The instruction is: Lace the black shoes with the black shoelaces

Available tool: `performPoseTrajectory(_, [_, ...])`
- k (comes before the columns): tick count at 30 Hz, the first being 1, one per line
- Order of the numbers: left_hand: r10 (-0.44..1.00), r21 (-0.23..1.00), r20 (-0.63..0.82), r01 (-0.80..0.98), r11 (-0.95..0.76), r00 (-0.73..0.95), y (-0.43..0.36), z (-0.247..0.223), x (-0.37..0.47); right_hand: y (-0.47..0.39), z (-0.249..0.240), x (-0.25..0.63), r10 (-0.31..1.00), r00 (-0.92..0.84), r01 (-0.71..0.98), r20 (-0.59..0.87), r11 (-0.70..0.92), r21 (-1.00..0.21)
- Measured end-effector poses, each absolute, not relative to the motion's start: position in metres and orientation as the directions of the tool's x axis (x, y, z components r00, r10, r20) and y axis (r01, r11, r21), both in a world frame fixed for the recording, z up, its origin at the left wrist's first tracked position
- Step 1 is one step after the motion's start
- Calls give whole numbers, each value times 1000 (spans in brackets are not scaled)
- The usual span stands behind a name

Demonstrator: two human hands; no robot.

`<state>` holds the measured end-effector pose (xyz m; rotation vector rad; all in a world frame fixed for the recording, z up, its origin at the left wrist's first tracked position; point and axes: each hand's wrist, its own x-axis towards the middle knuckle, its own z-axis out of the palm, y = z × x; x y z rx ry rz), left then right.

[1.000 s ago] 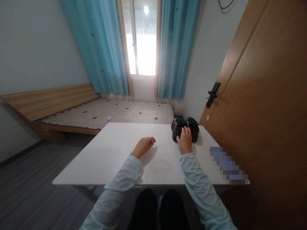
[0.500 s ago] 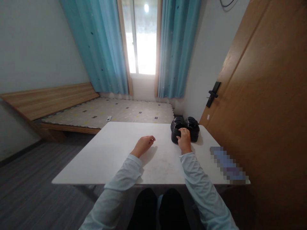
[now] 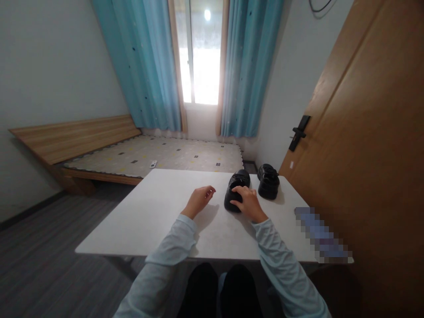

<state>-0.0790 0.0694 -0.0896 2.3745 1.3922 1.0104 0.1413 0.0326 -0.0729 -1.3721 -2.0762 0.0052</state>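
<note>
Two black shoes are at the right rear of a white table (image 3: 149, 221). My right hand (image 3: 247, 203) grips the heel end of the nearer black shoe (image 3: 239, 178), thumb and fingers around its opening; its toe points to the far side. Apart from it, to the right, stands the other black shoe (image 3: 268, 183), untouched. My left hand (image 3: 199, 199) hovers above the table, left of the gripped shoe, with its fingers curled together and nothing visible in them.
A blurred bluish item (image 3: 321, 234) lies along the table's right edge. Beyond the table is a bed (image 3: 172, 152) with a small white remote (image 3: 153, 164) on it. A wooden door (image 3: 371, 154) stands close on the right.
My right hand has brought one shoe left and nearer to me, away from the other shoe. My left hand has stayed almost in place. The view has shifted slightly.
</note>
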Motion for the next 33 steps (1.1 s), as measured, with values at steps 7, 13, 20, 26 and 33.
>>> performPoseTrajectory(7, [831, 578, 502, 622, -528, 240, 71, -87, -78, 25, -62, 137, 777, -457, 654, 433, 623, -429])
performPoseTrajectory(13, [815, 659, 523, 488, -572, 248, 69, -86, -75, 20, -55, 141, 727, -558, 485, 399, 676, -554])
performPoseTrajectory(20, [746, 605, 541, 437, -665, 387, 63, -78, -76, 18, -52, 143, 650, -684, 292, 330, 659, -693])
performPoseTrajectory(26, [724, 625, 525, 374, -685, 448, 62, -77, -77, 13, -41, 146, 581, -764, 178, 279, 606, -775])
performPoseTrajectory(33, [707, 620, 516, 360, -698, 483, 61, -77, -77, 10, -29, 147, 535, -805, 97, 257, 546, -832])
